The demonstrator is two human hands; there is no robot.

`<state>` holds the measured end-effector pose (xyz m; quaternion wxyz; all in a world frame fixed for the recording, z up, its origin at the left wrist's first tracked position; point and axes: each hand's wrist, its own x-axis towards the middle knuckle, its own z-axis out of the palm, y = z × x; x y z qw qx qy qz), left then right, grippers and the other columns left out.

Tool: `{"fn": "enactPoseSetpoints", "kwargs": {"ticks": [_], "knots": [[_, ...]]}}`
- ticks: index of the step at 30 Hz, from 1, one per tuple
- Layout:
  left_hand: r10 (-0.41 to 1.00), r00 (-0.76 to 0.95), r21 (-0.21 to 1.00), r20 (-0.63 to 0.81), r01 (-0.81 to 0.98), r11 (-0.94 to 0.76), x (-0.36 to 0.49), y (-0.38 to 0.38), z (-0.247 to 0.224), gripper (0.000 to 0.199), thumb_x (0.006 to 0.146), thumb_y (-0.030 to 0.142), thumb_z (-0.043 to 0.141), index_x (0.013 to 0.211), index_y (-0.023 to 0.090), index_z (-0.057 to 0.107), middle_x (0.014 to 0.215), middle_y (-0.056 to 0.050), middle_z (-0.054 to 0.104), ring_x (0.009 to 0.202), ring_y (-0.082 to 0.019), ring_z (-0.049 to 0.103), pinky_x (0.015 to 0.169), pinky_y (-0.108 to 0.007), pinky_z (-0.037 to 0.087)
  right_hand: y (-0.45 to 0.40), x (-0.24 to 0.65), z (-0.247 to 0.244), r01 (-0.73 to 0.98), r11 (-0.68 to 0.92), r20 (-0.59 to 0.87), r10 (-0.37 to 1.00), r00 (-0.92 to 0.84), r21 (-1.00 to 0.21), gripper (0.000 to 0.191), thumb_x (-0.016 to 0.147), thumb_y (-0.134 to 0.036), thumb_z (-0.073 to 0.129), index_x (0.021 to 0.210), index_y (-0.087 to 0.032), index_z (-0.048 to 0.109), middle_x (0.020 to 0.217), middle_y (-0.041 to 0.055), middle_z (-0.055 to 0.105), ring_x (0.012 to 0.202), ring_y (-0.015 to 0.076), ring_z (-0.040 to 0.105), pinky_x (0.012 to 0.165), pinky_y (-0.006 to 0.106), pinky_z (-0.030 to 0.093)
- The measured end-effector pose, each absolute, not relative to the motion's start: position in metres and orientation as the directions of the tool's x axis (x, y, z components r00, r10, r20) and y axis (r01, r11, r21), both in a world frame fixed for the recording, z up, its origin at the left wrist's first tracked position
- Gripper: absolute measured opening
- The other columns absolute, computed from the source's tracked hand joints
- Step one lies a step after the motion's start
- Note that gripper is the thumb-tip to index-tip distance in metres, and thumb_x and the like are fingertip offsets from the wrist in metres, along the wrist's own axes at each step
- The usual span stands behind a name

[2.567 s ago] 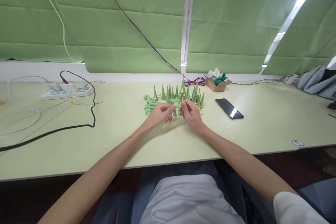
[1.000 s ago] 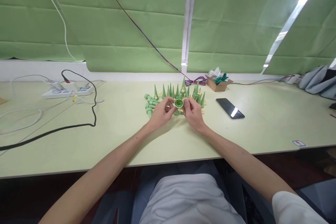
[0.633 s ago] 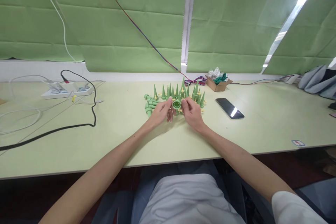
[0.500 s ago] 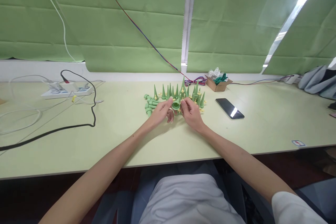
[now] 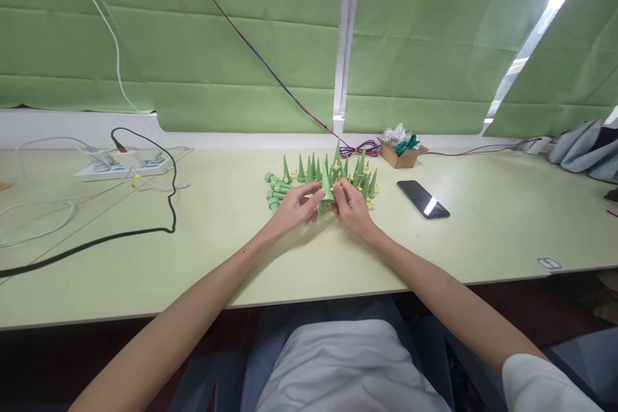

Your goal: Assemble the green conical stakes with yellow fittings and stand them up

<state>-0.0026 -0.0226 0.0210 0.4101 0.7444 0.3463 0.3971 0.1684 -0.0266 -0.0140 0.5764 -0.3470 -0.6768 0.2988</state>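
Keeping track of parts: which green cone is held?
The front cone, point up between the left hand and right hand; the cones behind it stand unheld.

The left hand [image 5: 293, 208] and right hand [image 5: 354, 207] cover both sides of the cone [image 5: 326, 187] near its base and block some spikes [image 5: 363, 164] behind. Several yellow pegs [image 5: 371, 203] are too small to make out. The left edge cuts off the black cable [image 5: 96, 248]; the right edge crops the worktop [image 5: 483, 225] and grey cloth [image 5: 586, 153]. The near-right sticker [image 5: 549, 263] is unreadably small.
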Motion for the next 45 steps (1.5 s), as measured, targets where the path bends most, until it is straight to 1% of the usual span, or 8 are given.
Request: {"fn": "enactPoseSetpoints", "kwargs": {"ticks": [3, 5, 19, 25, 30, 37, 41, 45], "knots": [[0.841, 0.425, 0.854, 0.335, 0.239, -0.461, -0.003, -0.019, 0.016, 0.058, 0.087, 0.057, 0.058, 0.125, 0.014, 0.059, 0.096, -0.010, 0.069, 0.046, -0.010, 0.054, 0.044, -0.027, 0.044, -0.025, 0.169, -0.015, 0.143, 0.560, 0.555, 0.828, -0.079, -0.816, 0.042, 0.098, -0.060, 0.041, 0.076, -0.024, 0.038, 0.056, -0.0053, 0.041, 0.048, 0.0121, 0.045, 0.049, 0.026, 0.035], [0.836, 0.418, 0.834, 0.356, 0.261, -0.486, -0.004, -0.018, 0.013, 0.056, 0.088, 0.055, 0.058, 0.126, 0.015, 0.059, 0.103, -0.011, 0.069, 0.047, -0.010, 0.054, 0.044, -0.026, 0.044, -0.025, 0.170, -0.015, 0.166, 0.545, 0.539, 0.838, -0.080, -0.822, 0.044, 0.098, -0.061, 0.040, 0.074, -0.024, 0.037, 0.056, -0.0052, 0.041, 0.048, 0.0119, 0.044, 0.048, 0.026, 0.034], [0.751, 0.426, 0.709, 0.504, 0.293, -0.641, -0.004, -0.015, 0.010, 0.036, 0.088, 0.041, 0.062, 0.115, 0.018, 0.063, 0.109, -0.009, 0.060, 0.059, -0.009, 0.055, 0.050, -0.023, 0.050, -0.030, 0.171, -0.003, 0.249, 0.499, 0.491, 0.866, -0.098, -0.830, 0.059, 0.095, -0.070, 0.036, 0.060, -0.022, 0.043, 0.041, -0.0036, 0.046, 0.040, 0.0113, 0.043, 0.050, 0.026, 0.037], [0.691, 0.458, 0.625, 0.560, 0.315, -0.715, -0.005, -0.011, 0.007, 0.030, 0.091, 0.039, 0.060, 0.111, 0.017, 0.064, 0.106, -0.009, 0.058, 0.061, -0.009, 0.056, 0.047, -0.022, 0.048, -0.029, 0.171, -0.003, 0.163, 0.432, 0.417, 0.901, -0.118, -0.887, 0.061, 0.096, -0.066, 0.039, 0.053, -0.023, 0.039, 0.037, -0.0035, 0.046, 0.031, 0.0093, 0.039, 0.041, 0.026, 0.033], [0.548, 0.498, 0.441, 0.673, 0.325, -0.837, -0.007, -0.009, 0.004, 0.024, 0.095, 0.032, 0.056, 0.114, 0.020, 0.065, 0.108, -0.009, 0.058, 0.068, -0.010, 0.058, 0.053, -0.021, 0.050, -0.024, 0.171, -0.006, -0.004, 0.309, 0.306, 0.939, -0.158, -0.951, 0.061, 0.091, -0.067, 0.047, 0.051, -0.024, 0.032, 0.034, -0.0032, 0.044, 0.026, 0.0090, 0.035, 0.032, 0.025, 0.023], [0.391, 0.520, 0.193, 0.759, 0.395, -0.898, -0.007, -0.006, -0.002, 0.024, 0.099, 0.028, 0.050, 0.117, 0.024, 0.065, 0.109, -0.010, 0.057, 0.072, -0.011, 0.057, 0.061, -0.025, 0.048, -0.022, 0.172, -0.003, -0.209, 0.122, 0.174, 0.951, -0.255, -0.970, 0.055, 0.090, -0.053, 0.054, 0.051, -0.024, 0.029, 0.032, -0.0040, 0.040, 0.025, 0.0081, 0.031, 0.031, 0.024, 0.021], [0.374, 0.520, 0.152, 0.768, 0.419, -0.895, -0.006, -0.006, -0.003, 0.024, 0.099, 0.028, 0.051, 0.117, 0.024, 0.066, 0.106, -0.010, 0.058, 0.073, -0.012, 0.057, 0.062, -0.026, 0.047, -0.025, 0.171, 0.002, -0.242, 0.024, 0.092, 0.958, -0.271, -0.970, 0.051, 0.089, -0.046, 0.053, 0.051, -0.025, 0.028, 0.031, -0.0039, 0.038, 0.026, 0.0086, 0.031, 0.031, 0.023, 0.021], [0.410, 0.486, 0.226, 0.772, 0.394, -0.891, -0.005, -0.005, -0.002, 0.021, 0.097, 0.030, 0.055, 0.111, 0.022, 0.068, 0.099, -0.009, 0.059, 0.076, -0.014, 0.057, 0.062, -0.026, 0.049, -0.025, 0.170, 0.002, -0.232, -0.001, 0.064, 0.959, -0.274, -0.973, 0.046, 0.088, -0.036, 0.051, 0.049, -0.025, 0.028, 0.030, -0.0037, 0.037, 0.025, 0.0086, 0.029, 0.031, 0.023, 0.020]]}}
